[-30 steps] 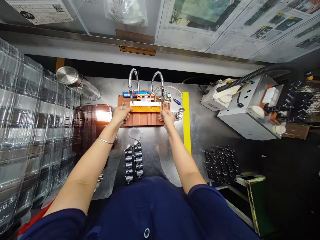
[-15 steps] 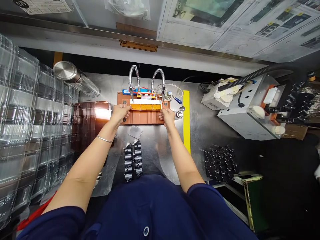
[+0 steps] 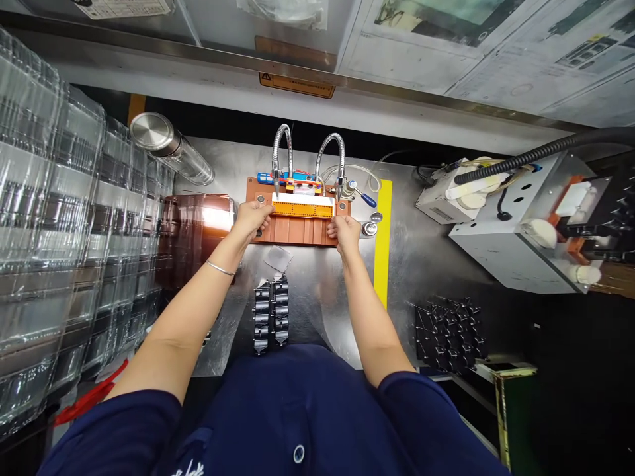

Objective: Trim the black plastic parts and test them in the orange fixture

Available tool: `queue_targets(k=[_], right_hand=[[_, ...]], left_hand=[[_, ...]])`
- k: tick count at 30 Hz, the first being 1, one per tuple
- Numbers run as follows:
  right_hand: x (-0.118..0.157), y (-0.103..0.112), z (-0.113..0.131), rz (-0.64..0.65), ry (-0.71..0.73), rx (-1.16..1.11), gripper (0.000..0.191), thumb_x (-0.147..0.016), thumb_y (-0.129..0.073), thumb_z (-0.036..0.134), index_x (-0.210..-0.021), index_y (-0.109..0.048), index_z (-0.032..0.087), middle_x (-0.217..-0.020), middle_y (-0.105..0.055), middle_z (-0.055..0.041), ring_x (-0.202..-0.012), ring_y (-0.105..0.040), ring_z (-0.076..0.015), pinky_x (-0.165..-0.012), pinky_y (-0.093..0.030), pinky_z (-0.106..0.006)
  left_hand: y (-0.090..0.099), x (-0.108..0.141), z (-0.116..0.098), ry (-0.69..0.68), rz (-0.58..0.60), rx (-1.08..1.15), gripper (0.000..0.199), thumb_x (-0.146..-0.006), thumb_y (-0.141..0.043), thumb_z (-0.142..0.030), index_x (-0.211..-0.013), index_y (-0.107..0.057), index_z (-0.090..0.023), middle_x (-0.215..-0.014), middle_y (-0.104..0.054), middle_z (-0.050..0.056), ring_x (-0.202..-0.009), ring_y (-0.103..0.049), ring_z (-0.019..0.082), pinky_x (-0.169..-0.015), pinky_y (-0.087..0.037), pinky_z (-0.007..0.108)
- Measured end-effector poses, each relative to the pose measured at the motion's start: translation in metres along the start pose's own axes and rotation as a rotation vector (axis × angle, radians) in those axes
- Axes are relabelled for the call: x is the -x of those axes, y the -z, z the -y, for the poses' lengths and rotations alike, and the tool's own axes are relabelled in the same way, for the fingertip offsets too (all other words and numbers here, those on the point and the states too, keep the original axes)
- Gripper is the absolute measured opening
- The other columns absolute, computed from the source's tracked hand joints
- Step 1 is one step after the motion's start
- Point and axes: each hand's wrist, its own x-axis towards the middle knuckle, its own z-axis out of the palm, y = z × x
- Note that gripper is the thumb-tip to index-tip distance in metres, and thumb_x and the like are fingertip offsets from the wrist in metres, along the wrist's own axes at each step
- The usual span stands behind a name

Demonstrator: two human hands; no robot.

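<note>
An orange perforated strip (image 3: 303, 209) with a white upper edge lies level across the front of a copper-brown fixture block (image 3: 297, 233). My left hand (image 3: 252, 221) pinches its left end, fingers curled. At the opposite end my right hand (image 3: 346, 231) grips the strip between thumb and fingers. Two bent metal gooseneck tubes (image 3: 283, 142) arch over the fixture, their tips close above the strip. Behind the strip sits a blue cylinder (image 3: 265, 178) with small fittings, and a blue-handled lever (image 3: 366, 198) is at the right.
Two rows of black moulded parts (image 3: 271, 317) lie in front of me. Clear plastic trays (image 3: 44, 218) are stacked at left, near a steel-lidded bottle (image 3: 171, 149). Yellow tape (image 3: 382, 244) runs along the bench, with black pronged parts (image 3: 449, 334) and a white machine (image 3: 516, 231) beyond.
The whole view has shifted, so the bench appears farther right. Both hands keep their hold on the strip's ends, and the strip looks unmoved on the fixture.
</note>
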Motion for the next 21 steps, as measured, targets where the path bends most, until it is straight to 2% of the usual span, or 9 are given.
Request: queue_targets(k=[10, 15, 18, 19, 21], right_hand=[[0.002, -0.001, 0.001, -0.002, -0.015, 0.038, 0.016, -0.076, -0.055, 0.013, -0.063, -0.045, 0.014, -0.046, -0.053, 0.0046, -0.034, -0.046, -0.0052, -0.033, -0.033, -0.013], [0.000, 0.009, 0.005, 0.037, -0.100, 0.093, 0.021, -0.078, -0.062, 0.023, -0.068, -0.047, 0.014, -0.049, -0.055, 0.0027, -0.037, -0.048, -0.0063, -0.035, -0.036, -0.015], [0.021, 0.020, -0.015, 0.031, -0.018, 0.104, 0.023, -0.081, -0.060, 0.033, -0.075, -0.050, 0.013, -0.061, -0.060, 0.0006, -0.044, -0.051, -0.0059, -0.042, -0.041, -0.016], [0.035, 0.023, -0.028, 0.040, 0.039, 0.134, 0.024, -0.081, -0.059, 0.035, -0.079, -0.052, 0.013, -0.066, -0.061, -0.0003, -0.048, -0.053, -0.0060, -0.045, -0.043, -0.017], [0.074, 0.029, -0.064, 0.139, 0.135, 0.272, 0.033, -0.078, -0.061, 0.042, -0.091, -0.056, 0.012, -0.077, -0.064, -0.0032, -0.061, -0.057, -0.0083, -0.056, -0.048, -0.020]], left_hand=[[0.002, -0.001, -0.001, 0.005, 0.018, -0.010, 0.021, -0.076, -0.063, -0.011, -0.061, -0.049, -0.014, -0.040, -0.047, -0.005, -0.031, -0.039, 0.006, -0.031, -0.027, 0.016], [0.010, -0.003, -0.006, 0.091, 0.105, 0.018, 0.018, -0.074, -0.070, -0.009, -0.067, -0.053, -0.011, -0.043, -0.052, -0.003, -0.033, -0.043, 0.006, -0.032, -0.033, 0.015], [0.016, -0.002, -0.006, 0.141, 0.169, 0.077, 0.013, -0.077, -0.069, -0.008, -0.072, -0.057, -0.008, -0.051, -0.059, 0.001, -0.039, -0.052, 0.007, -0.039, -0.043, 0.015], [0.018, 0.000, -0.005, 0.138, 0.183, 0.099, 0.011, -0.080, -0.067, -0.009, -0.073, -0.058, -0.008, -0.054, -0.061, 0.002, -0.041, -0.054, 0.007, -0.040, -0.045, 0.015], [0.022, 0.005, -0.001, 0.109, 0.184, 0.132, 0.010, -0.086, -0.061, -0.009, -0.076, -0.059, -0.007, -0.057, -0.063, 0.002, -0.042, -0.054, 0.006, -0.041, -0.045, 0.014]])
